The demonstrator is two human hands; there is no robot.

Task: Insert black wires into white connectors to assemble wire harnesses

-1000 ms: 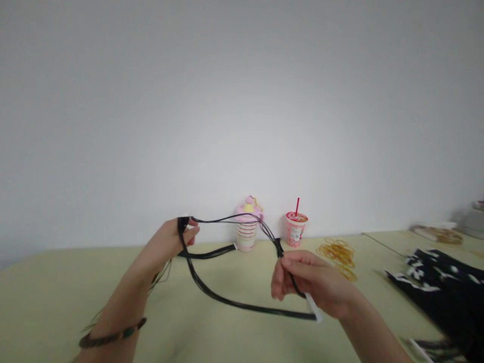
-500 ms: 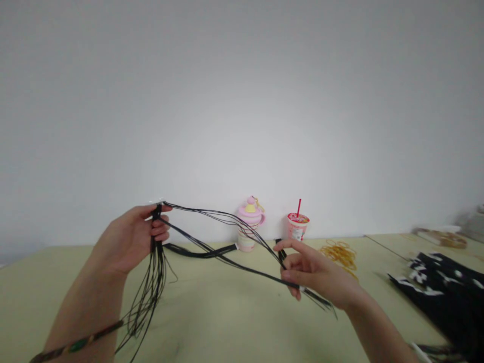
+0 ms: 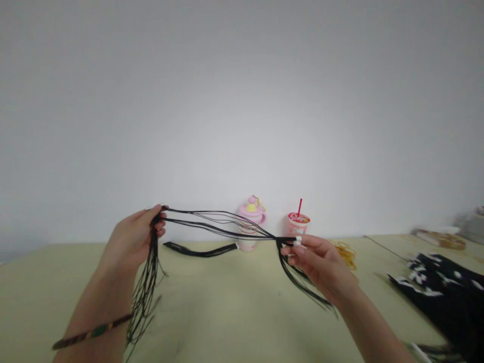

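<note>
Fingers (image 3: 162, 228) of the left hand (image 3: 130, 236) pinch the black wires (image 3: 217, 230), loose strands dangling below; those of the right hand (image 3: 333, 264) grip them at a white tip (image 3: 298, 240). The wires stretch between, above the worktop (image 3: 227, 312). Another bundle (image 3: 200, 253) lies near the worktop's back edge, just beside the mug (image 3: 251, 213). Farther right along that edge are a cup (image 3: 298, 220) and rubber bands (image 3: 345, 254), partly hidden by the right hand.
</note>
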